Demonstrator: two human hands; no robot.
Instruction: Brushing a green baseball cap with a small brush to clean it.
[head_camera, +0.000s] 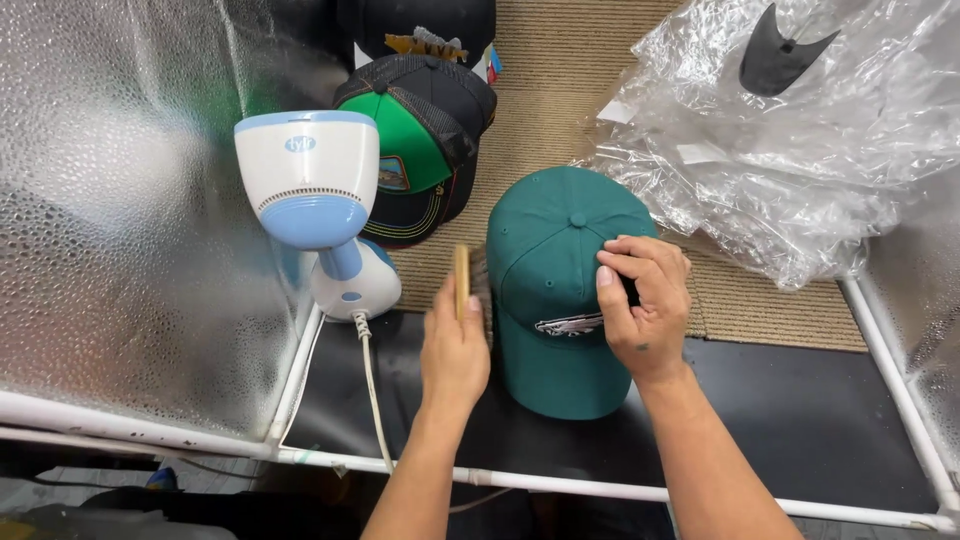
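Premises read as a small cap-cleaning or product-photo station, not a home room. Evidence: a booth framed in white pipe (600, 492) with reflective silver sheets (120, 250) as walls; a black mat (800, 410) over woven matting (570, 90) on the surface; a handheld steamer (315, 190); several caps (425, 140) queued; crumpled clear plastic bags (780, 140) of stock packaging

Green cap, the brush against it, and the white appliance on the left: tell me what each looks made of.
Green cap: woven cotton-like cloth, matte, with stitched seams and an embroidered front patch. Brush in the left hand: pale wooden back, probably; dark bristles, blurred. White and blue appliance: smooth, slightly glossy moulded plastic. The right hand steadies the cap.
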